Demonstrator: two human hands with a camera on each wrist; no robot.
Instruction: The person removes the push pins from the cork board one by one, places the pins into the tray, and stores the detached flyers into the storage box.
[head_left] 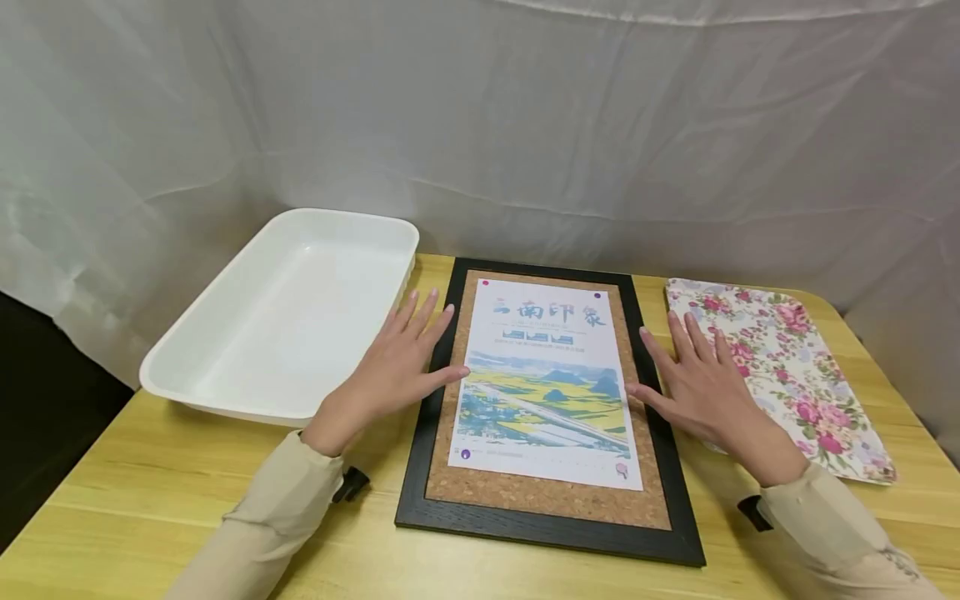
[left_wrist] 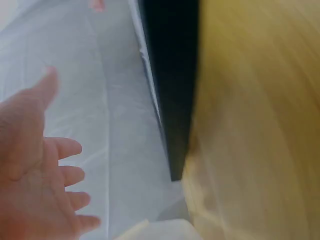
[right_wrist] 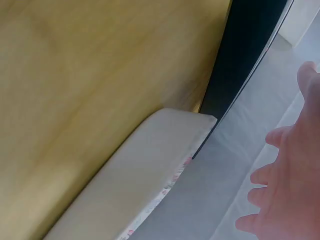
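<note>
A cork board [head_left: 540, 500] in a black wooden frame [head_left: 555, 537] lies in the middle of the table, its long sides running away from me. On the cork sits a printed poster [head_left: 547, 392] with a landscape and large blue characters, a pin at each corner. My left hand [head_left: 397, 358], fingers straight and spread, is at the frame's left side, thumb tip over the poster's edge. My right hand [head_left: 708, 383] is spread likewise at the right side, its thumb near the poster. Both wrist views show empty palms beside the dark frame edge [left_wrist: 172, 90].
A large white plastic tray [head_left: 247, 367] stands on the left of the wooden table [head_left: 360, 533]. To the right lies a floral-patterned tray [head_left: 795, 367], partly behind my right hand. A pale grey cloth [head_left: 525, 125] hangs along the back.
</note>
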